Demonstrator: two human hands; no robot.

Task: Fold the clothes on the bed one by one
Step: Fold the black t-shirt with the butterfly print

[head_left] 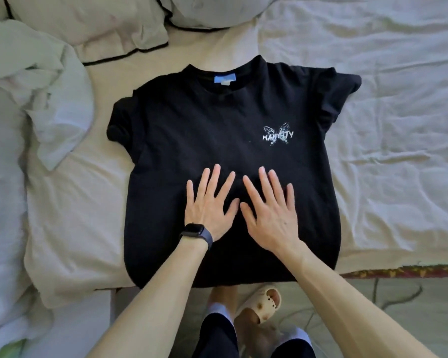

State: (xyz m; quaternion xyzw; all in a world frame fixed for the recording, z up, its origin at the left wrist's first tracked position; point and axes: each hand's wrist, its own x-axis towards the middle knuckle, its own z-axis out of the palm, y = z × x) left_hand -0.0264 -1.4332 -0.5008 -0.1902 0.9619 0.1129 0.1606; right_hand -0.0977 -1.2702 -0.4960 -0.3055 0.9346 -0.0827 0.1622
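A black T-shirt [217, 120] with a white butterfly print and a blue neck label lies face up and spread flat on the bed [373, 112], its hem at the near edge. Both its short sleeves are bunched at the sides. My left hand [208, 202], with a dark watch on the wrist, rests flat on the lower middle of the shirt with its fingers spread. Right beside it my right hand [270, 210] lies flat on the shirt in the same way, thumbs nearly touching.
A crumpled pale garment [44, 99] lies on the bed to the left of the shirt. Pillows [93, 24] sit at the head of the bed. A rumpled duvet [3, 202] fills the left side. My feet in slippers [259, 306] stand on the floor below the bed edge.
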